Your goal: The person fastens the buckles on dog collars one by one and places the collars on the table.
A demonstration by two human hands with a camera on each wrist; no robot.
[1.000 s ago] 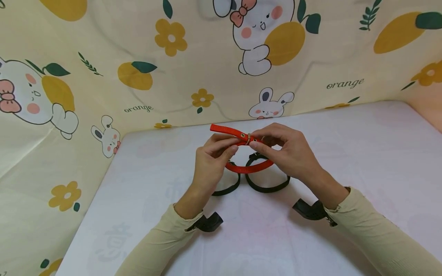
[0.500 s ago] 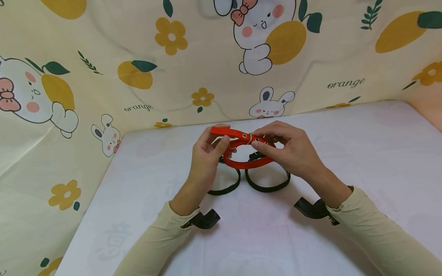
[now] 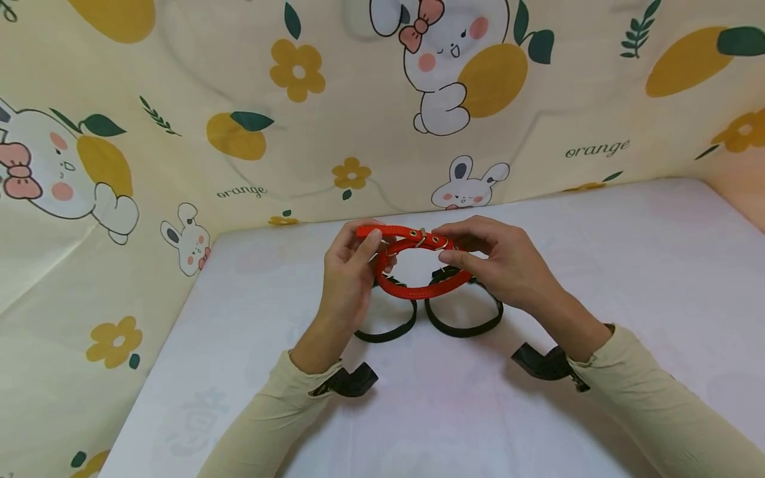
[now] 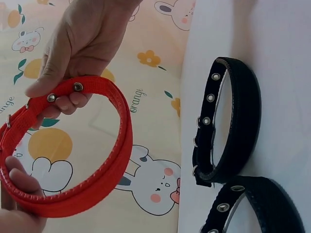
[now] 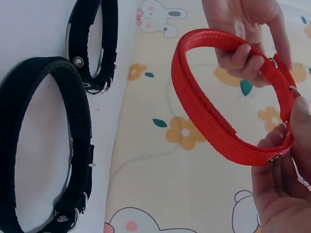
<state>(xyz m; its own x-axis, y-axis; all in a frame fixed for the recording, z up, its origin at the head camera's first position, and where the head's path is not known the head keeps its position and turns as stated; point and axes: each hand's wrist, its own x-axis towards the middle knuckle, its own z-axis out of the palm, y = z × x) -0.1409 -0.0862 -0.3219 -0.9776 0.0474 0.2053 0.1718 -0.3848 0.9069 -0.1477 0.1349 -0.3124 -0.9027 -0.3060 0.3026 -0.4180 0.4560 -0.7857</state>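
Note:
A red collar with metal eyelets and a buckle is held in the air above the white table. My left hand pinches its free strap end on the left. My right hand pinches it at the buckle on the right. In the left wrist view the red collar forms a closed loop between the thumb above and the other hand's fingers below. The right wrist view shows the red collar between both hands too. Two black collars lie on the table under the hands.
A cartoon rabbit-and-orange cloth walls the table at the back and left. In the wrist views the black collars lie buckled into loops, side by side. Black wrist-worn cameras sit close to the table.
My left hand has slid left and slightly up along the strap end. The red loop has grown a little wider and lies flatter. My right hand has stayed at the buckle.

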